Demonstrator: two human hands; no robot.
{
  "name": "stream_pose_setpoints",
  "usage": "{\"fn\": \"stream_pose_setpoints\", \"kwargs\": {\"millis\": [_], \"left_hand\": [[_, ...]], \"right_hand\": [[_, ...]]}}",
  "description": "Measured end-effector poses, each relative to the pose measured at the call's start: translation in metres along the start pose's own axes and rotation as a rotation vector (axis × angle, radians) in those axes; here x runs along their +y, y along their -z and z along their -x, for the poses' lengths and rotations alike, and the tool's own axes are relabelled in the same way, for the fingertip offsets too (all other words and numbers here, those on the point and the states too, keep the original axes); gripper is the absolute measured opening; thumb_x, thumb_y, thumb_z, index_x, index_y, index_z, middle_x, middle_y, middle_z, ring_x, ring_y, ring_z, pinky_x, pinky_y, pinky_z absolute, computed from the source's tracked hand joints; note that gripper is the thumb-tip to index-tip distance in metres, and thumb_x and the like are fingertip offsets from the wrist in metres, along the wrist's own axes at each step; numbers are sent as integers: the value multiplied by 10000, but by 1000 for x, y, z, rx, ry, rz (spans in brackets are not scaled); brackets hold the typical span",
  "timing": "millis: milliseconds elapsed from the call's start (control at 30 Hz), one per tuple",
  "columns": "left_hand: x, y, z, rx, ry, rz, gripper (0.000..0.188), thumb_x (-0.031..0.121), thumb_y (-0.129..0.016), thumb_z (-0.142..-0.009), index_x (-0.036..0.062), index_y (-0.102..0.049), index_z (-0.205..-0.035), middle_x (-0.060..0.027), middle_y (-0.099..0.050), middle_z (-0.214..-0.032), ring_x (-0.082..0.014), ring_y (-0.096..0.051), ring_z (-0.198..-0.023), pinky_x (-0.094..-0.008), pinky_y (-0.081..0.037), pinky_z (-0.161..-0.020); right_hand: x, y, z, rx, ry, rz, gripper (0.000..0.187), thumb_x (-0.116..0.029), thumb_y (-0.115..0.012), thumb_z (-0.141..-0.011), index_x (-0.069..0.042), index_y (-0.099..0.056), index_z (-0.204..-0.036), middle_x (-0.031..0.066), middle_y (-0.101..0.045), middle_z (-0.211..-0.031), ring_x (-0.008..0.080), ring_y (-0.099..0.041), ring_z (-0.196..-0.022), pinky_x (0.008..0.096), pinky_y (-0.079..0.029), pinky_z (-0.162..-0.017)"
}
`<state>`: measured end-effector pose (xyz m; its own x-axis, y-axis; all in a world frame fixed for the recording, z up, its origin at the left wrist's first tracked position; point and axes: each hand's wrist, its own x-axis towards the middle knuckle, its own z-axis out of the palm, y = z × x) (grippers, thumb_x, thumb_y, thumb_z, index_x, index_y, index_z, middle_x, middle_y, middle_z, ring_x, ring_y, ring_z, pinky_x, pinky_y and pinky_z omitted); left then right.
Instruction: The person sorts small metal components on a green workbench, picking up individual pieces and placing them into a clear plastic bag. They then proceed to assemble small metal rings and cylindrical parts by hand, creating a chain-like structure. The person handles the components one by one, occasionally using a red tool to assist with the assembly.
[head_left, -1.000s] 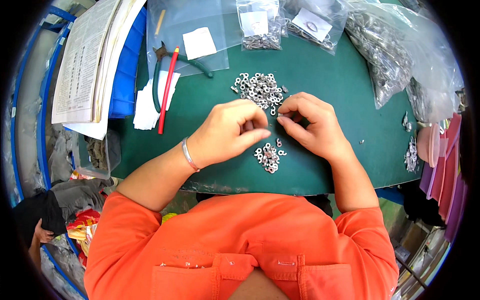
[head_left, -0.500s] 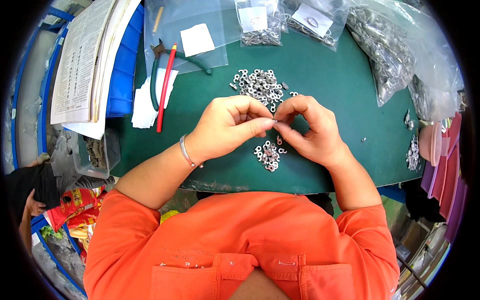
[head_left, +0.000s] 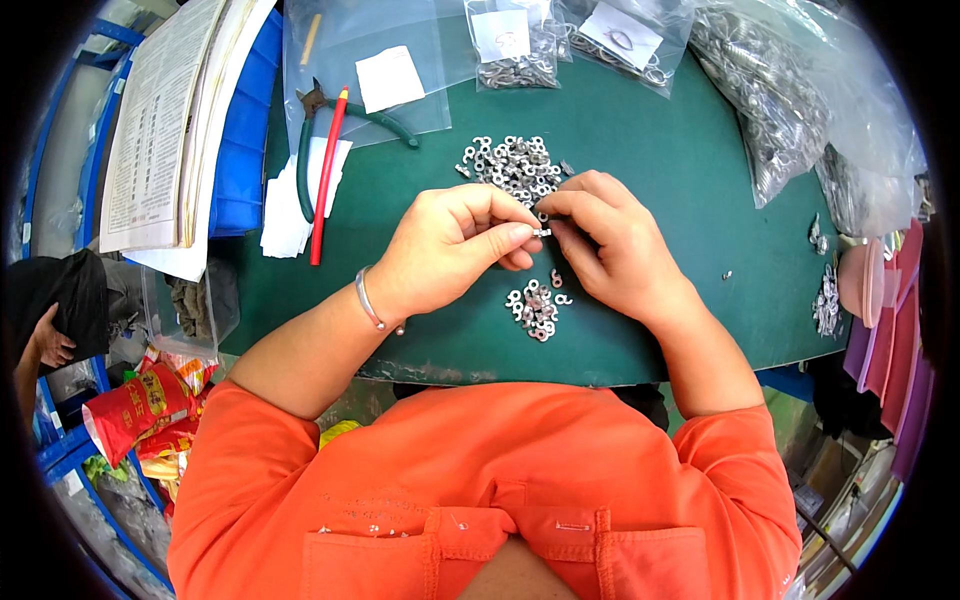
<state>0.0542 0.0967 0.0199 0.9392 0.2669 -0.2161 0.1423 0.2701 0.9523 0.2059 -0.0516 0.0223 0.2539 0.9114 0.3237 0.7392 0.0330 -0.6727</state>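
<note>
A: Centre of the figure, please. What do the fingers hold?

B: The left hand [head_left: 450, 250] and right hand [head_left: 610, 245] meet fingertip to fingertip above the green mat [head_left: 680, 170]. Thumb and forefinger of each are pinched narrow on one small metal part [head_left: 541, 231], held between the two hands, clear of the mat. Its exact shape is too small to tell.

A: And directly around them?

B: Just beyond the knuckles lies the far pile [head_left: 515, 165] of like metal pieces. Below the hands lies the near pile [head_left: 535, 305], smaller, with a few pieces strayed beside it. A bracelet [head_left: 366, 300] circles the left wrist.

A: Further out?

B: To the left, green-handled pliers [head_left: 330, 135] and a red pencil [head_left: 327, 180] lie over white paper slips [head_left: 285, 205]; beyond these, a stack of papers [head_left: 160, 120]. Along the far edge and to the right, clear bags [head_left: 770, 100] of metal hardware.

A: What could go wrong from this position?

B: In my judgement, the part is tiny and gripped only at the fingertips, so a slip would drop it. Falling into the near pile just beneath, it would be lost among its likes. A heel of either hand dragging down could also scatter that pile toward the mat's near edge.
</note>
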Motion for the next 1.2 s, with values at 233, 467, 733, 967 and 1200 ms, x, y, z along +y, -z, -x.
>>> {"fn": "stream_pose_setpoints", "kwargs": {"millis": [233, 467, 733, 967, 1200], "left_hand": [[0, 0, 0, 7, -32, -10, 117, -7, -659, -904, -46, -641, -1013, -114, -693, -968, -164, -686, -860, -288, -573, -793], [0, -1, 2, 33, -53, 10, 105, -42, -673, -878, -38, -656, -982, -106, -683, -984, -156, -669, -884, -293, -572, -795], [-4, 0, 0, -255, -617, -677, 130, -15, -748, -728, 48, -708, -834, -61, -682, -851, -216, -650, -787, -301, -523, -669], [3, -1, 4, -47, -108, -320, 103, 63, -739, -858, 13, -661, -905, -17, -657, -851, -70, -618, -772, -227, -511, -673], [-2, 1, 1, -42, -51, -61, 133, 38, -662, -920, -48, -643, -1018, -95, -689, -942, -134, -675, -838, -265, -571, -755]], "right_hand": [[4, 7, 2, -67, -26, 107, 117, -29, -687, -795, -33, -627, -896, 92, -577, -931, 298, -573, -883, 399, -495, -752], [1, 7, 1, -91, -29, 143, 106, -24, -693, -791, -34, -635, -879, 91, -583, -924, 301, -579, -903, 398, -496, -765], [0, 9, 1, -4, -77, -164, 118, 9, -717, -785, -26, -645, -872, 98, -645, -828, 278, -640, -742, 348, -519, -644], [0, 6, 5, 48, -109, -321, 192, 31, -752, -773, -29, -618, -898, 73, -641, -821, 200, -647, -723, 306, -532, -627], [-4, 4, 3, 24, 78, -276, 210, 41, -734, -774, -29, -598, -919, 92, -640, -873, 238, -646, -752, 319, -537, -657]]}}
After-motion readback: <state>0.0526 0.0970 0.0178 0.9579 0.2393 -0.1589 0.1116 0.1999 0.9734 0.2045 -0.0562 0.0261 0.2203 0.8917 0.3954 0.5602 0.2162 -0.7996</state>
